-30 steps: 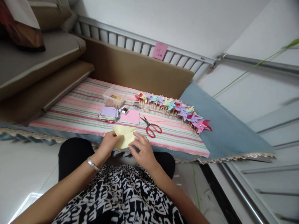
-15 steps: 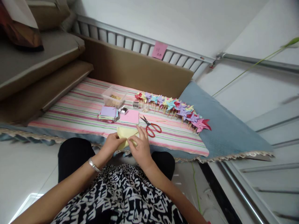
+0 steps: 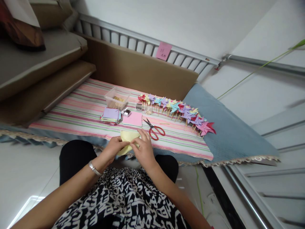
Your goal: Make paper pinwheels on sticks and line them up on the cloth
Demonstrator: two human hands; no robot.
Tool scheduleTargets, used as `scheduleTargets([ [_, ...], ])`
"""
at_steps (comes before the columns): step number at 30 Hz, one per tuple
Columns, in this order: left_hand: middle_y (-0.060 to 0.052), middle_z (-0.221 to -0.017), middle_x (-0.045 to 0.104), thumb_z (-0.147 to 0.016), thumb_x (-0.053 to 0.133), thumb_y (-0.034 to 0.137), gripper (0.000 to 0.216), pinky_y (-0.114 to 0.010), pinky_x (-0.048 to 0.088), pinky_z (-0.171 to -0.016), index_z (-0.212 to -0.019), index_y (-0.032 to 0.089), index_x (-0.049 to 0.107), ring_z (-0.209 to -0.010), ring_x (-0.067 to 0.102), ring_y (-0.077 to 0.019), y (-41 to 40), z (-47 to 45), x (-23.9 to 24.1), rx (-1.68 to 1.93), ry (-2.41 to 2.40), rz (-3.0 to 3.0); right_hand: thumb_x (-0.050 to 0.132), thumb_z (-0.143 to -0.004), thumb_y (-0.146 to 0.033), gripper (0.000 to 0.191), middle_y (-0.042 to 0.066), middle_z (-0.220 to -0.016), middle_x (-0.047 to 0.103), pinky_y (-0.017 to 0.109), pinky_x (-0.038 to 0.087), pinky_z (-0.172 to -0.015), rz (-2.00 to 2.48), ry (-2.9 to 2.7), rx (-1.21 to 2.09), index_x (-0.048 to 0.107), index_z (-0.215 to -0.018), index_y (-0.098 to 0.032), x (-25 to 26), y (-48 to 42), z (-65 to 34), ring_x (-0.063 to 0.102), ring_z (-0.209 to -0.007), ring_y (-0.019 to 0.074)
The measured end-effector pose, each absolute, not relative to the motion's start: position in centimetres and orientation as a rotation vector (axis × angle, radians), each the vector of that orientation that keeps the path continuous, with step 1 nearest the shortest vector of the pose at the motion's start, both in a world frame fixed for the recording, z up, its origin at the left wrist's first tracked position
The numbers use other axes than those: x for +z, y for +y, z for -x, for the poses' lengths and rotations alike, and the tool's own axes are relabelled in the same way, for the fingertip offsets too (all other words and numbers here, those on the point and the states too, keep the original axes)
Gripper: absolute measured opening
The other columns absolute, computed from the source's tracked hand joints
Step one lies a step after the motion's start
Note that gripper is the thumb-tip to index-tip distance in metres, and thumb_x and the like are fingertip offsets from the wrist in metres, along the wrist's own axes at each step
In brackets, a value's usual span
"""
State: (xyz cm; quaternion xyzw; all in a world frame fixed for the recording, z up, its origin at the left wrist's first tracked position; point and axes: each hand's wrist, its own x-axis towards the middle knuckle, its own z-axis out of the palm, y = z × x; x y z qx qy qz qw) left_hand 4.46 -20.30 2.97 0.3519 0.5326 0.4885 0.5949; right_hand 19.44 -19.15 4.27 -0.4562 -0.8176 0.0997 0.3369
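Observation:
A pale yellow sheet of paper point(image 3: 125, 136), its corners curled in, is held up over the front edge of the striped cloth point(image 3: 85, 101). My left hand point(image 3: 114, 147) pinches it from the left. From the right, the thumb and forefinger of my right hand point(image 3: 143, 149) close on the paper's middle, while the other fingers stretch upward. Just beyond my right hand lie red-handled scissors point(image 3: 156, 130), blades parted. Pink paper squares point(image 3: 132, 119) and a mixed stack of coloured squares point(image 3: 111, 116) sit behind the yellow sheet.
Several paper pinwheels on sticks point(image 3: 175, 106) run in a row toward the right. Behind the stacks stands a clear plastic box point(image 3: 117, 97) with wooden sticks, near a small jar point(image 3: 148, 110). A cardboard panel point(image 3: 138, 68) borders the back; folded cardboard point(image 3: 45, 86) rises at left.
The yellow paper's curled parts have shifted slightly between my fingers. Both hands stay in nearly the same place and keep their pinch.

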Motion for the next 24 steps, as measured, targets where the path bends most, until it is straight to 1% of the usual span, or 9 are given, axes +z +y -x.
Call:
scheduleTargets([
  [4,-0.004,-0.068,0.07,-0.054,0.075,0.024,0.027,-0.024,0.039,-0.055,-0.078,0.012,0.071,-0.056,0.057,-0.0143,-20.5,-4.5,3.6,1.119,1.187,-0.781,0.063,-0.076,-0.014,0.006,0.013,-0.134,0.05,0.048,0.032,-0.107,1.213,-2.137,0.252,0.067,-0.076,-0.019,4.5,-19.1,-19.3,0.036,-0.13,0.0294],
  [8,-0.005,-0.07,0.071,-0.052,0.075,0.022,0.03,-0.025,0.04,-0.056,-0.079,0.012,0.07,-0.057,0.058,-0.0149,-20.5,-4.5,3.6,1.125,1.203,-0.773,0.064,-0.075,-0.015,0.004,0.012,-0.134,0.05,0.048,0.032,-0.106,1.228,-2.141,0.251,0.066,-0.075,-0.019,4.5,-19.1,-19.1,0.037,-0.13,0.0295],
  [10,-0.004,-0.068,0.07,-0.052,0.073,0.022,0.028,-0.024,0.04,-0.055,-0.078,0.011,0.07,-0.055,0.058,-0.0146,-20.4,-4.4,3.4,1.126,1.233,-0.786,0.065,-0.075,-0.015,0.005,0.012,-0.135,0.05,0.047,0.032,-0.106,1.231,-2.145,0.252,0.066,-0.079,-0.019,4.6,-19.1,-19.0,0.036,-0.13,0.0293],
  [13,-0.003,-0.063,0.068,-0.051,0.071,0.02,0.023,-0.025,0.039,-0.054,-0.072,0.012,0.069,-0.052,0.056,-0.0144,-20.2,-4.1,2.9,1.106,1.275,-0.809,0.067,-0.073,-0.017,0.025,0.013,-0.134,0.051,0.046,0.03,-0.108,1.243,-2.136,0.27,0.065,-0.097,-0.018,5.4,-18.9,-19.4,0.037,-0.129,0.0288],
  [16,-0.005,-0.063,0.069,-0.05,0.068,0.018,0.019,-0.027,0.041,-0.056,-0.069,0.013,0.069,-0.053,0.058,-0.0159,-20.0,-4.0,2.6,1.025,1.282,-0.847,0.068,-0.071,-0.016,0.044,0.011,-0.123,0.059,0.043,0.034,-0.104,1.289,-2.146,0.402,0.059,-0.113,-0.018,6.9,-18.4,-20.1,0.048,-0.12,0.0264],
  [19,-0.006,-0.064,0.07,-0.051,0.066,0.017,0.018,-0.027,0.041,-0.056,-0.068,0.013,0.07,-0.054,0.058,-0.0161,-20.0,-4.0,2.3,0.921,1.261,-0.921,0.067,-0.07,-0.015,0.056,0.007,-0.109,0.065,0.039,0.043,-0.092,1.376,-2.192,0.691,0.053,-0.124,-0.021,8.2,-17.9,-20.8,0.058,-0.102,0.0233],
  [21,-0.005,-0.063,0.069,-0.052,0.064,0.017,0.019,-0.026,0.04,-0.056,-0.069,0.013,0.07,-0.053,0.057,-0.0153,-20.0,-4.0,2.2,0.879,1.232,-0.964,0.067,-0.07,-0.015,0.063,0.005,-0.102,0.067,0.036,0.046,-0.084,1.395,-2.244,0.874,0.048,-0.13,-0.024,8.5,-17.7,-20.9,0.062,-0.094,0.0222],
  [22,-0.004,-0.063,0.069,-0.053,0.063,0.017,0.019,-0.026,0.039,-0.055,-0.07,0.013,0.07,-0.053,0.057,-0.0149,-20.0,-4.0,2.2,0.861,1.217,-0.98,0.067,-0.069,-0.015,0.066,0.005,-0.1,0.067,0.035,0.047,-0.082,1.388,-2.273,0.934,0.047,-0.132,-0.026,8.4,-17.7,-20.9,0.062,-0.092,0.0222],
  [24,-0.004,-0.063,0.068,-0.054,0.063,0.017,0.019,-0.025,0.038,-0.054,-0.071,0.013,0.07,-0.052,0.056,-0.0142,-20.1,-4.1,2.2,0.821,1.198,-1.009,0.067,-0.068,-0.015,0.07,0.006,-0.106,0.066,0.035,0.046,-0.083,1.364,-2.32,0.99,0.046,-0.133,-0.027,8.0,-17.6,-20.7,0.061,-0.097,0.0236],
])
